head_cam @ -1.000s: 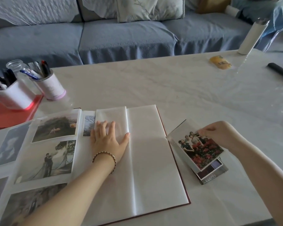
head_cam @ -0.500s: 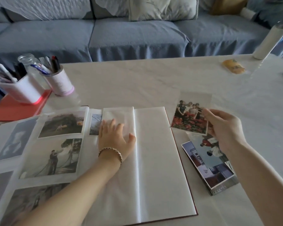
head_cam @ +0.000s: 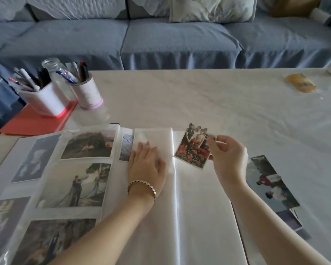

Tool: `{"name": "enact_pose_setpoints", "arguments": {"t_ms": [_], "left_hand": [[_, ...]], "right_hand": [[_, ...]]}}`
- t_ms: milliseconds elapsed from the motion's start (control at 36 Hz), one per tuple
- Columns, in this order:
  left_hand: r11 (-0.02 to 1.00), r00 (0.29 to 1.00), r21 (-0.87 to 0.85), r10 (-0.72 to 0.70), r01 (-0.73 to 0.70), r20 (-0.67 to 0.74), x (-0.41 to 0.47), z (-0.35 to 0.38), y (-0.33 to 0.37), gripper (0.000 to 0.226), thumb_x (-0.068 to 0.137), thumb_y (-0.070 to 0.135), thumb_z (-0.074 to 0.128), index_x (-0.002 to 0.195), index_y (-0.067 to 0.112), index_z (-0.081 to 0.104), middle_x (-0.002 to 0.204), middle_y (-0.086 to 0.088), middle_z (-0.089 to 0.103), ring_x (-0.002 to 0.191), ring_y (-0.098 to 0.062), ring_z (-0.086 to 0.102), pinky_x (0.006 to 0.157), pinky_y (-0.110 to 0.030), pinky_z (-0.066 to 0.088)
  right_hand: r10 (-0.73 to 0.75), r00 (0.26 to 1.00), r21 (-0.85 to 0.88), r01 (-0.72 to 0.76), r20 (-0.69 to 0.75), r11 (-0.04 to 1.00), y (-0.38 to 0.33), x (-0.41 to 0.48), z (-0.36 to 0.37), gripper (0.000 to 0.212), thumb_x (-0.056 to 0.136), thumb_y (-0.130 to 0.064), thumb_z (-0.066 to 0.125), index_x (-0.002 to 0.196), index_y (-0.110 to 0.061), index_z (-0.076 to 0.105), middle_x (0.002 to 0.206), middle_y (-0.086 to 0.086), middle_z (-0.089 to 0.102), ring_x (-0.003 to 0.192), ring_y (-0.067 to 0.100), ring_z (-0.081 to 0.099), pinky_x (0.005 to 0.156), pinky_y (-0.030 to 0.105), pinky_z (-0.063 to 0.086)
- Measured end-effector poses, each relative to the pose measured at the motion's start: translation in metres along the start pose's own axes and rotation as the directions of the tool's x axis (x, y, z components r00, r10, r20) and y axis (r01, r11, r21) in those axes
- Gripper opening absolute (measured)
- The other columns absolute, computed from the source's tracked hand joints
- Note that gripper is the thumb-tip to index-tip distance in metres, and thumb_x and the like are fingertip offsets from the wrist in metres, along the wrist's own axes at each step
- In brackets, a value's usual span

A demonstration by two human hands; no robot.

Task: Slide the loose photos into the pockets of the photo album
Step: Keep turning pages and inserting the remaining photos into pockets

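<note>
The photo album [head_cam: 201,217] lies open on the table, its right page white with blank pockets and its left pages filled with photos. My left hand [head_cam: 146,165] rests flat with spread fingers on the thin white sheet near the album's middle. My right hand [head_cam: 226,155] pinches a loose photo [head_cam: 193,148] of a group of people behind red flowers by its right edge, holding it tilted just above the upper part of the right page. A stack of loose photos [head_cam: 271,186] lies on the table right of the album.
At the back left stand two pen holders [head_cam: 84,88] and a glass jar [head_cam: 54,69] by a red folder [head_cam: 36,123]. A yellow packet [head_cam: 300,85] lies at the far right. A blue sofa [head_cam: 170,39] runs behind the table.
My right hand lifted the group photo off the stack and carried it left over the album's right page. My left hand stayed on the sheet.
</note>
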State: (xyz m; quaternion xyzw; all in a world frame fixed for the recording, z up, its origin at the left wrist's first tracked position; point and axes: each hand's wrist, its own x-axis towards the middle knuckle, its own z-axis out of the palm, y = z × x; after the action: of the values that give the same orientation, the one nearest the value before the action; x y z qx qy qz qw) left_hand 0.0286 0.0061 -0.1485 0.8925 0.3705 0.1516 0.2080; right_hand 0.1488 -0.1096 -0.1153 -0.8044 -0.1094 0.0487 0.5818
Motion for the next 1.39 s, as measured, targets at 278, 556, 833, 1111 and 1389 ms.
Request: {"name": "enact_pose_setpoints", "arguments": {"t_ms": [278, 556, 833, 1111, 1389], "left_hand": [[0.968, 0.984, 0.249, -0.058, 0.014, 0.17, 0.004, 0.0, -0.003, 0.06, 0.095, 0.055, 0.018, 0.149, 0.033, 0.003, 0.157, 0.009, -0.007, 0.144, -0.01, -0.01, 0.114, -0.029, -0.006], [0.981, 0.99, 0.193, -0.05, 0.023, 0.135, 0.002, 0.0, -0.003, 0.056, 0.099, 0.041, 0.021, 0.149, 0.029, -0.002, 0.157, 0.011, -0.008, 0.143, -0.007, -0.01, 0.113, -0.026, -0.009], [0.984, 0.989, 0.175, -0.046, 0.021, 0.138, 0.001, -0.001, -0.002, 0.056, 0.1, 0.04, 0.019, 0.149, 0.028, -0.003, 0.157, 0.01, -0.006, 0.143, -0.007, -0.01, 0.112, -0.024, -0.01], [0.994, 0.992, 0.105, -0.036, 0.023, 0.12, 0.0, 0.001, -0.003, 0.081, 0.076, 0.056, -0.011, 0.15, 0.027, 0.006, 0.157, 0.009, 0.001, 0.144, -0.007, -0.007, 0.112, -0.024, -0.01], [0.987, 0.982, 0.16, -0.01, -0.021, 0.19, 0.002, -0.016, -0.013, 0.049, 0.099, 0.037, 0.027, 0.145, 0.025, 0.019, 0.158, -0.005, -0.005, 0.144, -0.019, -0.01, 0.117, -0.033, -0.007]], "right_hand": [[-0.004, 1.0, 0.067, 0.005, -0.018, 0.998, 0.004, -0.002, 0.001, 0.008, 0.087, -0.021, 0.066, 0.087, -0.024, 0.058, 0.064, -0.015, 0.06, 0.057, 0.013, 0.06, 0.052, 0.014, 0.047], [-0.068, 0.997, 0.089, 0.071, -0.043, 0.994, 0.003, -0.009, 0.007, 0.008, 0.085, -0.018, 0.067, 0.086, -0.021, 0.06, 0.067, -0.015, 0.062, 0.061, 0.006, 0.063, 0.059, 0.018, 0.053], [-0.16, 0.987, -0.047, 0.161, 0.029, 0.986, 0.008, -0.018, 0.019, 0.003, 0.083, -0.013, 0.069, 0.08, -0.013, 0.07, 0.061, -0.015, 0.062, 0.059, 0.004, 0.062, 0.061, 0.016, 0.049], [0.198, 0.943, -0.075, -0.184, 0.266, 0.98, 0.012, -0.005, 0.025, 0.017, 0.085, -0.013, 0.066, 0.069, -0.009, 0.069, 0.068, 0.01, 0.071, 0.058, 0.023, 0.069, 0.065, 0.044, 0.058], [0.232, 0.859, -0.196, -0.157, 0.456, 0.968, -0.008, 0.008, 0.042, 0.014, 0.086, -0.015, 0.066, 0.074, -0.01, 0.065, 0.07, 0.01, 0.069, 0.059, 0.021, 0.068, 0.062, 0.032, 0.058]]}}
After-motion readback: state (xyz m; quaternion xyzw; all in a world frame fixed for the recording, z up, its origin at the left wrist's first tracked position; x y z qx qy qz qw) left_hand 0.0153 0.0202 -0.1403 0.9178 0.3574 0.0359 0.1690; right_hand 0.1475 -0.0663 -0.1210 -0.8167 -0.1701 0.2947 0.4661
